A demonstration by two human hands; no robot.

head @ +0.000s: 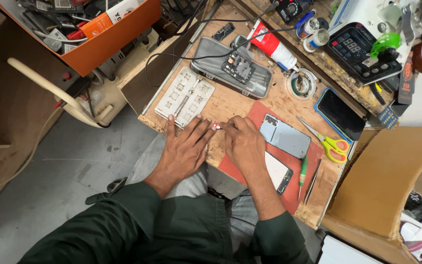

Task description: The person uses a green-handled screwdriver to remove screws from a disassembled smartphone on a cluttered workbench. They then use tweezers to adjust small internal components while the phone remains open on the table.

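Left hand: left hand (184,146) lies flat on the surface (230,105), fingers spread, holding nothing.
Right hand: right hand (244,143) curled, fingertips meeting at a small red part (216,126); whether it is pinched I cannot tell.
Part: centre of the frame, between both hands, near the edge.
Risk: a nudge could likely roll it off onto the floor.
Nearby: scissors (328,142) at right.
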